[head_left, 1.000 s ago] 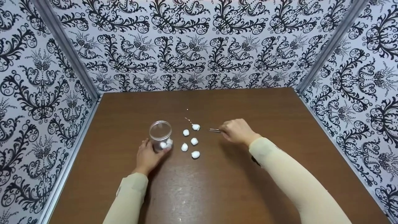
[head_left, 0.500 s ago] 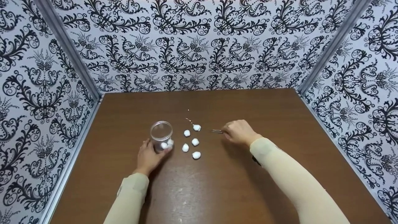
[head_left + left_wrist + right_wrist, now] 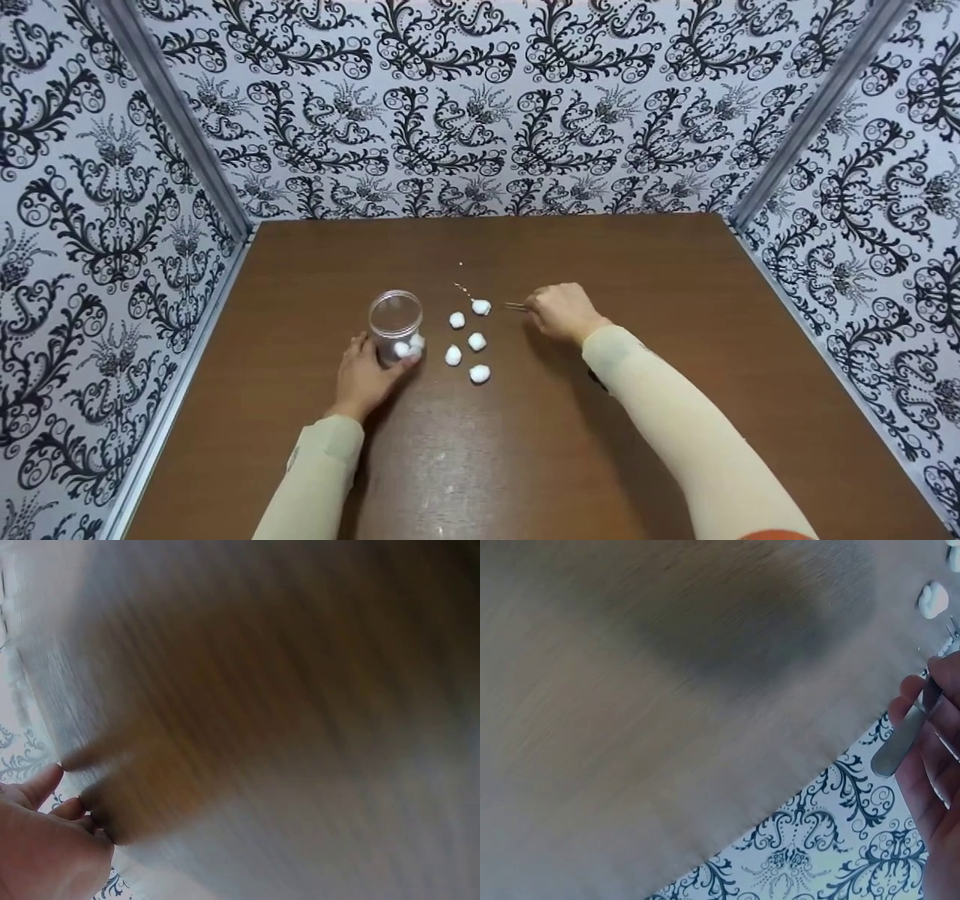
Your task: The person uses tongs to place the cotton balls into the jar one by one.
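In the head view my left hand (image 3: 366,382) grips the lower part of a clear plastic jar (image 3: 395,316), thumb on its near right side. Some white cotton balls (image 3: 403,349) show through the jar's wall near its base. To the right of the jar several loose cotton balls (image 3: 477,341) lie on the brown table. My right hand (image 3: 564,311) pinches metal tweezers (image 3: 901,741), their tips pointing left, just right of the farthest cotton ball (image 3: 481,307). The left wrist view shows my left fingers (image 3: 45,784) at its lower left, with the jar out of sight.
The brown wooden table (image 3: 450,457) is bordered by patterned black-and-white walls (image 3: 480,112) at the back and both sides. Small white specks (image 3: 463,289) trail behind the farthest cotton ball. Both forearms wear cream sleeves (image 3: 667,405).
My right hand with the tweezers has shifted slightly left, nearer the farthest cotton ball. The head view has drifted a little; my left hand keeps its grip on the jar.
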### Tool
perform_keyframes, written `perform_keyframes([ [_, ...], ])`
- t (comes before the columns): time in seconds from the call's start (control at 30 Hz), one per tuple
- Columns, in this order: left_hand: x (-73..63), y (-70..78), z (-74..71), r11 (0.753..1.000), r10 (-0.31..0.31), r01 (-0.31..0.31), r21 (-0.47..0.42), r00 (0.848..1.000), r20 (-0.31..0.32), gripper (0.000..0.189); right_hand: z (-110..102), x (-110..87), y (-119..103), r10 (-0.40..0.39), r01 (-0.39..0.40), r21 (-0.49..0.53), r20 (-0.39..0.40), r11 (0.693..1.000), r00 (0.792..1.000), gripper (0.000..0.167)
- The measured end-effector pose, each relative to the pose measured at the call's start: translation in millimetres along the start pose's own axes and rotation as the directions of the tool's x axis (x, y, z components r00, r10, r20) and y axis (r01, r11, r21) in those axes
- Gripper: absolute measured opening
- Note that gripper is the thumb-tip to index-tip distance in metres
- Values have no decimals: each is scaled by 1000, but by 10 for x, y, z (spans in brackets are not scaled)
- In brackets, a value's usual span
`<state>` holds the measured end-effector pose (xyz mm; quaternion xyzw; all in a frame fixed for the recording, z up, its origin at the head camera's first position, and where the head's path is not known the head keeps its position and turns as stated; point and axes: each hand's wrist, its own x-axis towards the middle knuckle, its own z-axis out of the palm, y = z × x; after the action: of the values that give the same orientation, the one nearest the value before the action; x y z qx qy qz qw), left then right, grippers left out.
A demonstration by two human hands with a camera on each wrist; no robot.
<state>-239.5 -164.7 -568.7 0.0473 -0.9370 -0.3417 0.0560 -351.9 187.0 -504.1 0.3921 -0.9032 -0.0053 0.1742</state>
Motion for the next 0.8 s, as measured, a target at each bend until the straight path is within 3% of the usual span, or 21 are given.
perform_keyframes([
  [0.4,7,5,7,1000,-10,10,5,1000,-15,96,109,224,7,36,-37,12,103,999,994,7],
  [0.8,-10,22,-11,1000,19,-19,10,1000,-18,95,176,320,-10,16,-21,26,195,999,981,10],
])
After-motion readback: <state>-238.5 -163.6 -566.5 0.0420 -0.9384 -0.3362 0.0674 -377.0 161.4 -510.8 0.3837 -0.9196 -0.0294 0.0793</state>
